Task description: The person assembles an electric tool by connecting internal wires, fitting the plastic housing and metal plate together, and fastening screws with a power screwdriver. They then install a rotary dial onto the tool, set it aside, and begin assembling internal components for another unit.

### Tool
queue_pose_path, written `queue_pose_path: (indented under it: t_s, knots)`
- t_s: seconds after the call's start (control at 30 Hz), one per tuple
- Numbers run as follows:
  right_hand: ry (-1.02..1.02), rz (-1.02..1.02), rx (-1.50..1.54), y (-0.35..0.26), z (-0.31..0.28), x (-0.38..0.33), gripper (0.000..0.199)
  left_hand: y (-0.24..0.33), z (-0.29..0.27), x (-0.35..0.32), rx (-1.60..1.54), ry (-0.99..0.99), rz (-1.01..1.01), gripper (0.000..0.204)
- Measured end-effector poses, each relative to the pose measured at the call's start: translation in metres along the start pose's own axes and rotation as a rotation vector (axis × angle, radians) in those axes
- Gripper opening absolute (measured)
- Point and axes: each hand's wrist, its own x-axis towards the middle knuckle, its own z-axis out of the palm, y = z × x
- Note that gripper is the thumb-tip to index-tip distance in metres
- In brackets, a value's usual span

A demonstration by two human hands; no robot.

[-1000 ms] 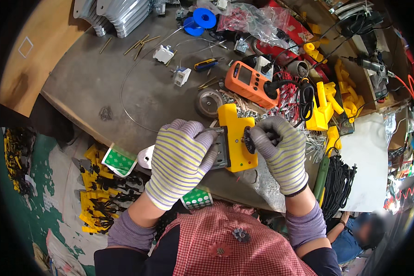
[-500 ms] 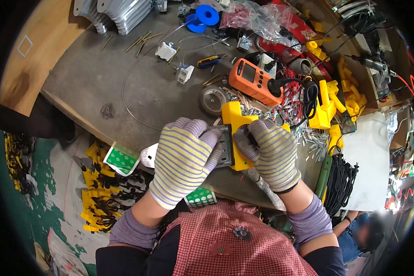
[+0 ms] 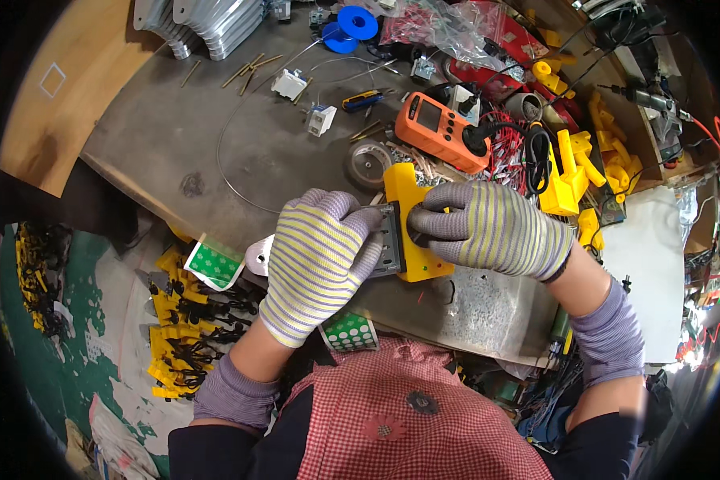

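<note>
My left hand [image 3: 320, 264], in a striped knit glove, grips a grey metal bracket [image 3: 389, 240] between thumb and fingers. The bracket lies against the left side of a yellow plastic housing [image 3: 408, 192], close to the table's near edge. Over the right side of that housing, my right hand [image 3: 488, 228], gloved alike, has its thumb and fingertips pinched together at the housing's face. Whatever is between those fingertips is hidden. Small red and green dots show on the housing's lower part.
Beyond the housing are a tape roll [image 3: 369, 164], an orange handheld meter [image 3: 440, 132] and loose small metal parts. A blue spool [image 3: 349, 29] and white socket modules [image 3: 289, 83] lie farther back. Yellow housings [image 3: 564, 180] are piled at right. Green-and-white sticker sheets [image 3: 214, 264] hang near the front edge.
My right hand has turned so its fingers point left, and its forearm has swung out to the right. The left hand keeps its grip on the bracket, nearly still.
</note>
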Motion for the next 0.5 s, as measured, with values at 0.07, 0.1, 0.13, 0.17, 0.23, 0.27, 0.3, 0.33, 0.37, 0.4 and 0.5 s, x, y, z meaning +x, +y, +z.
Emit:
queue_pose_path:
  t_s: [0.07,0.1,0.13,0.17,0.23,0.27,0.3,0.33,0.37,0.4,0.5]
  knots:
    - [-0.068,0.053,0.073,0.001,-0.005,0.002,0.027,-0.002,0.002,-0.001,-0.008,0.007,0.001,0.026]
    - [-0.098,0.059,0.104,0.001,-0.011,0.004,0.028,-0.002,0.002,-0.002,-0.017,0.015,0.003,0.026]
    - [-0.126,0.065,0.133,0.001,-0.014,0.005,0.029,0.000,0.000,-0.001,-0.021,0.017,0.007,0.026]
    - [-0.124,0.063,0.129,0.004,-0.015,0.006,0.029,0.001,0.000,0.000,-0.017,0.020,0.009,0.026]
    - [-0.221,-0.004,0.106,0.008,-0.015,0.008,0.029,0.002,0.001,-0.002,-0.031,0.046,0.001,0.024]
    - [-0.265,-0.016,0.105,0.008,-0.017,0.011,0.029,0.003,0.001,-0.002,-0.026,0.044,-0.001,0.024]
    - [-0.262,-0.020,0.108,0.007,-0.020,0.013,0.029,0.003,0.000,-0.002,-0.029,0.040,-0.001,0.023]
    - [-0.299,-0.070,0.077,0.007,-0.022,0.015,0.031,0.003,0.000,-0.002,-0.034,0.036,0.000,0.023]
    - [-0.336,-0.119,0.047,0.008,-0.023,0.017,0.034,0.003,0.000,-0.002,-0.034,0.034,0.000,0.023]
    - [-0.256,-0.375,-0.114,0.012,-0.020,0.020,0.028,0.003,0.001,-0.002,-0.033,0.019,-0.014,0.023]
    - [-0.149,-0.331,-0.200,0.006,-0.016,0.020,0.023,0.003,0.001,-0.005,-0.021,0.044,-0.020,0.021]
